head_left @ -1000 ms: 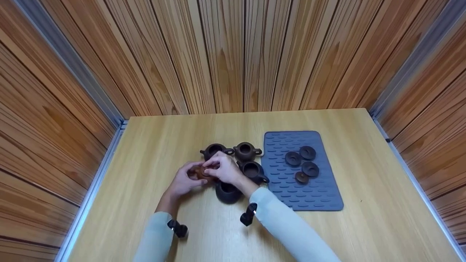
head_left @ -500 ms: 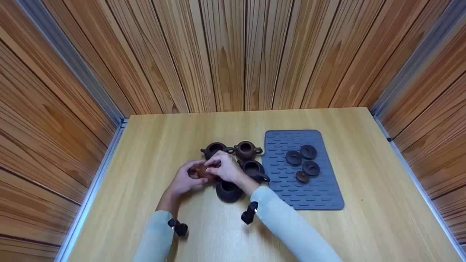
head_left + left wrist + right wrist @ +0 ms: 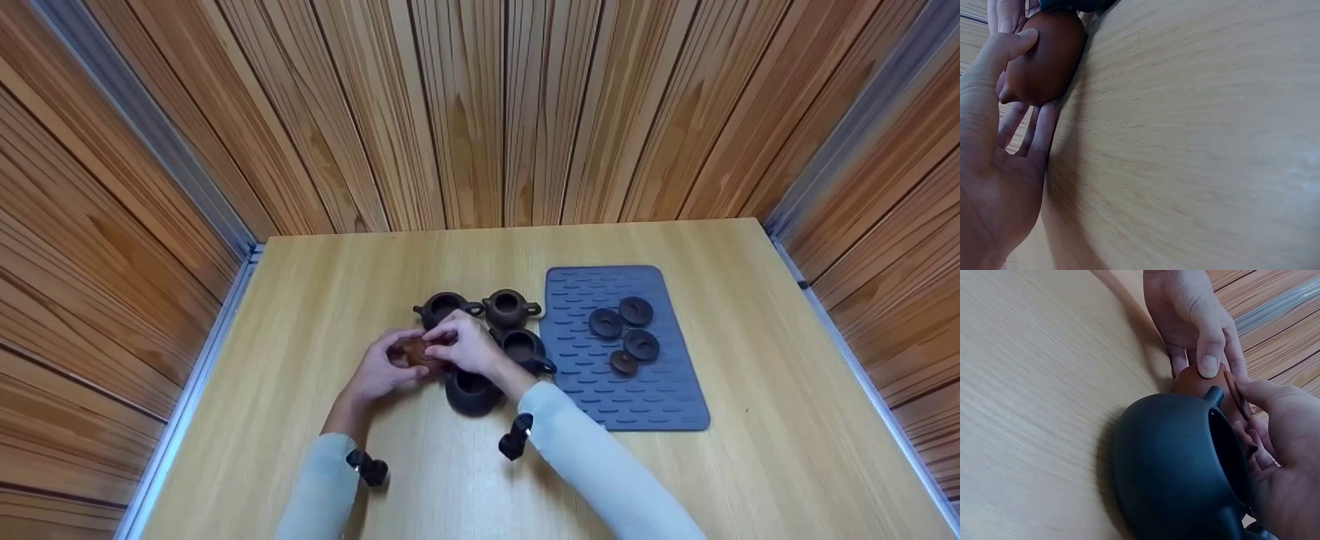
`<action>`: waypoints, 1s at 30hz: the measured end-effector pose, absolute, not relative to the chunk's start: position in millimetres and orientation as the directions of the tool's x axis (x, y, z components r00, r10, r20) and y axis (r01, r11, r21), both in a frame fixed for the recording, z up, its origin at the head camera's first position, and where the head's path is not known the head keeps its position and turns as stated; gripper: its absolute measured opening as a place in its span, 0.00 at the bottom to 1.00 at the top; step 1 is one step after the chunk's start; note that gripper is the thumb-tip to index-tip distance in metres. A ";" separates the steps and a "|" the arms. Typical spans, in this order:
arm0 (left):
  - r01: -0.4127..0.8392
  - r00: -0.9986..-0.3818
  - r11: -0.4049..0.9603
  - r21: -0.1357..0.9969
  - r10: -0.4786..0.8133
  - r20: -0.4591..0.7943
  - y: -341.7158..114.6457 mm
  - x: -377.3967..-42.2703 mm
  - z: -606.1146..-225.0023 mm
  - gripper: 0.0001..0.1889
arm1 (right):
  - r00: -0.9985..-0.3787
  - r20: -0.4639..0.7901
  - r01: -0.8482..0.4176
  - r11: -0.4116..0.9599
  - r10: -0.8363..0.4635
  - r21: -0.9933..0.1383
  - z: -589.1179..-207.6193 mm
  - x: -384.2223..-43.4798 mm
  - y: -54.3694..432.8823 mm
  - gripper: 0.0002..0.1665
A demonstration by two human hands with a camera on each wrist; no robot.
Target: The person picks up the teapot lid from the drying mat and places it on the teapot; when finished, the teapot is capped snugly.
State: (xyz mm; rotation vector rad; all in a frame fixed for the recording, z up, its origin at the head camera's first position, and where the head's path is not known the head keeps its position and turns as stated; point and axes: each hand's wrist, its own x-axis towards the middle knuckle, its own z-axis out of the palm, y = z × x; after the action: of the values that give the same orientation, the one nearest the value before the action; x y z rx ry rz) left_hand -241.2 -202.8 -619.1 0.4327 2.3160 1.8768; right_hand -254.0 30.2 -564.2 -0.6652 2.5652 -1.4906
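While the left hand grasps a small reddish-brown teapot on the table, thumb along one flank and fingers round the other, the right hand reaches in from 3 o'clock and pinches the lid at the pot's mouth. Both grips are almost exactly as they were a second ago; only the head view has shifted slightly, so the work at this lid appears to be still going on. The right hand hides much of the rim, so whether the lid sits flush is hard to tell. With the reddish pot as the clock's centre in the head view, four uncovered pots crowd beside it: a dark one at 1 o'clock, a dark-brown one at 2, another dark one at 3, and a black one at 4. Farther out at 3 o'clock, a grey mat bears four loose lids in a cluster, the smallest, brown one nearest the person.
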 end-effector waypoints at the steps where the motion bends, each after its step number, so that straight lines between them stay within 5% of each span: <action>1: 0.154 -0.948 0.176 0.972 0.302 0.095 -204.5 -243.7 -624.6 0.31 | -0.898 0.133 -0.322 0.420 -0.419 -0.848 -564.1 -254.1 30.3 0.13; 21: 0.118 -0.960 0.206 0.971 0.274 0.059 -201.3 -228.0 -610.0 0.31 | -0.853 0.102 -0.329 0.377 -0.511 -0.866 -558.3 -256.0 37.9 0.18; 30: 0.087 -0.958 0.178 0.980 0.284 0.034 -214.7 -260.2 -660.0 0.34 | -0.843 0.096 -0.322 0.353 -0.530 -0.879 -550.8 -260.6 62.5 0.18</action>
State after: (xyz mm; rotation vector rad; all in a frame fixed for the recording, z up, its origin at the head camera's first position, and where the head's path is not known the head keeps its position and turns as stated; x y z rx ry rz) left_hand -260.2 -214.7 -660.0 0.3637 2.2856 1.8853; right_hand -260.6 62.5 -550.8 -0.7702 2.4076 -1.4918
